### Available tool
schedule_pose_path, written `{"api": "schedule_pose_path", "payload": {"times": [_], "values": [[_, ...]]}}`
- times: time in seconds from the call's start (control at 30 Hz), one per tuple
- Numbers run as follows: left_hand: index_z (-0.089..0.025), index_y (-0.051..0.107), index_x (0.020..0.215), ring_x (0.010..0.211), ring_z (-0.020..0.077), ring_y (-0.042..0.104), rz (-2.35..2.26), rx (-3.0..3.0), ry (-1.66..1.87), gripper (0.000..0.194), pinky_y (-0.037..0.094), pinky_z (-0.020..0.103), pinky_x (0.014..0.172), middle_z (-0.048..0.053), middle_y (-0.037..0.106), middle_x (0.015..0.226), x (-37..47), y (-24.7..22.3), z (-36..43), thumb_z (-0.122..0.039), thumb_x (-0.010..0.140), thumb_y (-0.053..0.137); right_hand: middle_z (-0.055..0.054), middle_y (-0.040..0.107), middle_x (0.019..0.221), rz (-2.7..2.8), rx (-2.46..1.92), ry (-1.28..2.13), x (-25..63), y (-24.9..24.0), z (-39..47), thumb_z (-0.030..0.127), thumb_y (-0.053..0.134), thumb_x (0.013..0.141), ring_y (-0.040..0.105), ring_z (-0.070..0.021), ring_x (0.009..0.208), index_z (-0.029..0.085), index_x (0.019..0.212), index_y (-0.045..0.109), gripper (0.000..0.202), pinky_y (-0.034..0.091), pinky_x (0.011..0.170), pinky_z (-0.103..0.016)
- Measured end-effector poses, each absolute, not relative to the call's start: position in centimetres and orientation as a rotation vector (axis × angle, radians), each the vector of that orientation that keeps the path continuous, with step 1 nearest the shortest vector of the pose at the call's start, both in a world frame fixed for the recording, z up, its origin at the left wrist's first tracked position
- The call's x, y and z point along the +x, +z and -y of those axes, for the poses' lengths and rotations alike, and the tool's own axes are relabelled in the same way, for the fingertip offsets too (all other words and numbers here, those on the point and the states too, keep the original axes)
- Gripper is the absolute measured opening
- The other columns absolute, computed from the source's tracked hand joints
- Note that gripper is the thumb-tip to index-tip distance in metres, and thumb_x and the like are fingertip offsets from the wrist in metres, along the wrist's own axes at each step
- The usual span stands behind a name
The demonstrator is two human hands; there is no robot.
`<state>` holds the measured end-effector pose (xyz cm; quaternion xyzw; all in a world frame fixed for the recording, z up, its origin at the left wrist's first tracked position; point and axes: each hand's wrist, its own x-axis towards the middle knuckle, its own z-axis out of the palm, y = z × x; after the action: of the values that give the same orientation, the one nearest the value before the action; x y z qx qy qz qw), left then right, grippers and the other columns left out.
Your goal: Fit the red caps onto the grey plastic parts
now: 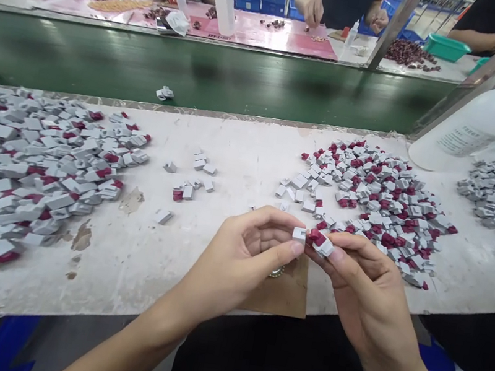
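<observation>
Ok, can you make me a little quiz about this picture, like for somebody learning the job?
1. Pick one: the left hand holds a small block that looks
A) green
B) light grey
C) yellow
2. True or false: the blue-capped bottle stands on the far side of the green strip.
3. Fill in the gap: the right hand holds a two-coloured piece that is light grey and dark ____.

Key: 1. B; 2. True; 3. red

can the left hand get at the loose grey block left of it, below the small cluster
Likely yes: only bare tabletop shows between the left hand and the grey block, though that hand pinches a small grey piece.
</observation>
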<state>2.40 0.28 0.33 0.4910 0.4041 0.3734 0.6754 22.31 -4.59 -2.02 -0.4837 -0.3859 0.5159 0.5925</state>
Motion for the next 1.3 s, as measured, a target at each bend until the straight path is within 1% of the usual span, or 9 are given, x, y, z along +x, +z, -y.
{"api": "schedule_pose_path", "payload": {"times": [0.33, 0.5, 0.6, 0.7, 0.8, 0.97, 1.07, 1.2, 1.3], "values": [[-0.028, 0.085, 0.11, 0.104, 0.027, 0.085, -0.909, 1.216, 0.824, 0.012, 0.071, 0.039, 0.092, 0.005, 0.088, 0.109, 2.8, 0.0, -0.4, -0.031, 0.098, 0.086, -0.002, 0.091, 0.105, 0.953, -1.142, 1.201, 22.6, -2.1, 4.4, 0.031, 0.093, 0.097, 0.087, -0.0207, 0.097, 0.033, 0.102, 0.093, 0.005, 0.072, 0.091, -0.03], [-0.028, 0.085, 0.105, 0.094, 0.0237, 0.084, -0.907, 1.296, 0.803, 0.007, 0.07, 0.036, 0.087, 0.003, 0.088, 0.102, 2.5, -0.1, -0.3, -0.025, 0.098, 0.085, -0.003, 0.088, 0.101, 1.175, -1.139, 1.123, 23.1, -0.8, 4.1, 0.019, 0.089, 0.098, 0.085, -0.0192, 0.097, 0.032, 0.101, 0.094, 0.014, 0.071, 0.086, -0.025], [-0.027, 0.084, 0.104, 0.088, 0.0244, 0.084, -0.899, 1.318, 0.779, 0.007, 0.069, 0.036, 0.08, 0.003, 0.087, 0.097, 2.3, 0.8, -0.9, -0.028, 0.097, 0.086, -0.002, 0.088, 0.098, 1.201, -1.134, 1.16, 23.3, 0.1, 3.3, 0.021, 0.091, 0.097, 0.085, -0.0186, 0.093, 0.032, 0.099, 0.093, 0.011, 0.071, 0.083, -0.025], [-0.024, 0.082, 0.106, 0.085, 0.0226, 0.082, -0.928, 1.498, 0.695, 0.007, 0.067, 0.035, 0.077, 0.003, 0.087, 0.097, 2.3, 2.2, -3.2, -0.027, 0.099, 0.082, -0.003, 0.089, 0.101, 1.283, -1.189, 1.155, 24.1, 0.7, 1.5, 0.03, 0.093, 0.095, 0.086, -0.0216, 0.095, 0.031, 0.101, 0.092, 0.006, 0.071, 0.085, -0.03], [-0.023, 0.082, 0.105, 0.091, 0.0232, 0.079, -1.052, 1.805, 0.662, 0.007, 0.063, 0.037, 0.082, 0.006, 0.086, 0.106, 2.7, 2.8, -7.7, -0.027, 0.099, 0.08, -0.005, 0.088, 0.107, 1.481, -1.423, 0.852, 25.8, 0.8, -1.1, 0.036, 0.087, 0.099, 0.083, -0.0252, 0.097, 0.029, 0.11, 0.09, 0.014, 0.068, 0.084, -0.037], [-0.021, 0.077, 0.093, 0.101, 0.0266, 0.075, -1.446, 1.879, 0.789, 0.004, 0.059, 0.041, 0.091, 0.012, 0.085, 0.111, 3.2, 1.2, -18.4, -0.019, 0.097, 0.078, -0.012, 0.081, 0.107, 1.848, -1.968, 0.227, 28.8, 0.0, -5.0, 0.03, 0.074, 0.101, 0.077, -0.0344, 0.102, 0.022, 0.118, 0.089, 0.023, 0.057, 0.078, -0.044], [-0.02, 0.073, 0.095, 0.107, 0.0288, 0.074, -1.679, 1.757, 0.803, 0.005, 0.058, 0.044, 0.097, 0.015, 0.082, 0.117, 3.2, 0.1, -24.1, -0.017, 0.096, 0.076, -0.012, 0.077, 0.109, 2.011, -2.197, 0.173, 28.8, -0.4, -6.0, 0.037, 0.072, 0.104, 0.077, -0.0333, 0.094, 0.022, 0.122, 0.087, 0.028, 0.051, 0.067, -0.04], [-0.021, 0.073, 0.093, 0.117, 0.0371, 0.072, -1.838, 1.713, 0.756, 0.005, 0.047, 0.06, 0.116, 0.018, 0.082, 0.116, 3.1, -1.0, -29.1, -0.017, 0.095, 0.074, -0.011, 0.077, 0.118, 2.125, -2.303, 0.14, 27.9, -0.8, -6.1, 0.031, 0.065, 0.107, 0.077, -0.028, 0.084, 0.021, 0.114, 0.084, 0.022, 0.046, 0.061, -0.037], [-0.021, 0.073, 0.093, 0.128, 0.0444, 0.066, -1.95, 1.686, 0.696, 0.003, 0.039, 0.069, 0.119, 0.02, 0.082, 0.112, 2.7, -1.6, -30.9, -0.02, 0.096, 0.073, -0.011, 0.075, 0.117, 2.174, -2.238, 0.202, 27.8, -1.3, -6.1, 0.027, 0.057, 0.109, 0.075, -0.0257, 0.079, 0.02, 0.112, 0.081, 0.025, 0.047, 0.06, -0.037]]}}
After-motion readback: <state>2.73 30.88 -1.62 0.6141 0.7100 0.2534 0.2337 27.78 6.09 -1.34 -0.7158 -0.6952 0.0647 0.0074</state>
